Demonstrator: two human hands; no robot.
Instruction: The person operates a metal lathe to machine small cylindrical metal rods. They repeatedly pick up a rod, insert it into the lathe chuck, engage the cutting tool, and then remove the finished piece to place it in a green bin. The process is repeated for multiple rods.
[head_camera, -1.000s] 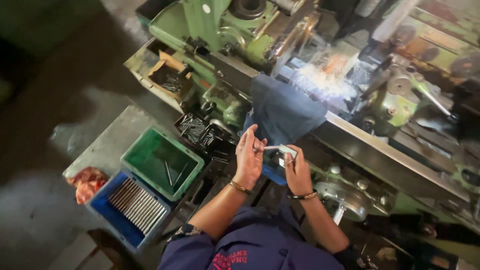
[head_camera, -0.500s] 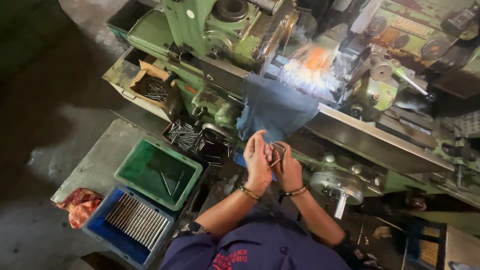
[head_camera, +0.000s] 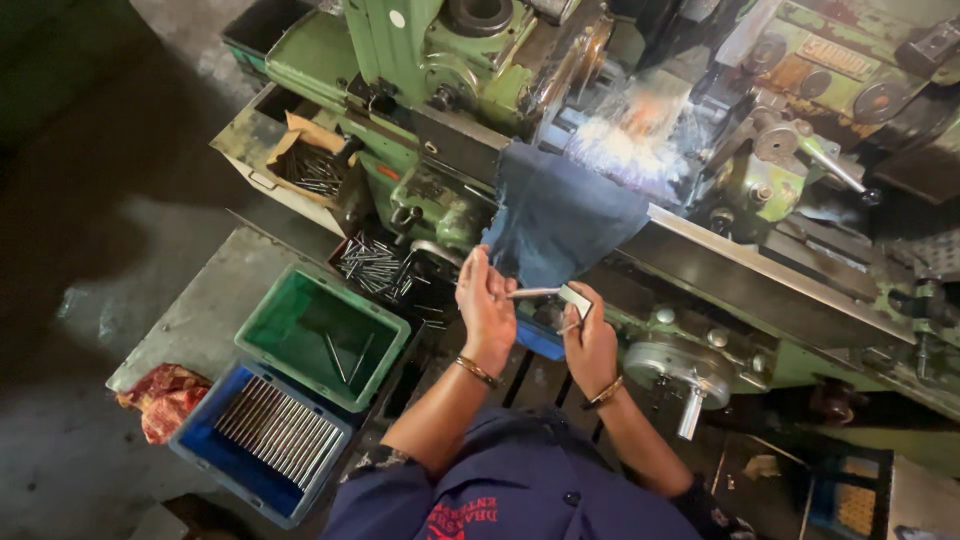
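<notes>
**Thin steel pin held between both hands at the lathe**

Your left hand (head_camera: 487, 310) and right hand (head_camera: 590, 345) are raised together in front of the green metal lathe (head_camera: 440, 60), just below the dark blue cloth (head_camera: 560, 215) draped over its bed. Between them lies a thin, straight, silvery metal pin (head_camera: 533, 293): your left fingers pinch one end, while your right hand is closed around a small pale flat gauge-like piece (head_camera: 575, 300) at the other end. What that piece is exactly cannot be made out.

The pin looks light, stiff and smooth, probably a little oily, so it may slip; hold it near the ends with your fingertips, as now, rather than at the middle.

To your left on the grey metal desk (head_camera: 200, 310), the green plastic bin (head_camera: 320, 335) holds a couple of pins, and the blue plastic tray (head_camera: 265, 440) at the near edge holds a neat row of them. A red rag (head_camera: 160, 395) lies at the desk's left corner.

Half a second ago your hands were cupped closer together, hiding the pin; now they are apart and it shows fully.
</notes>
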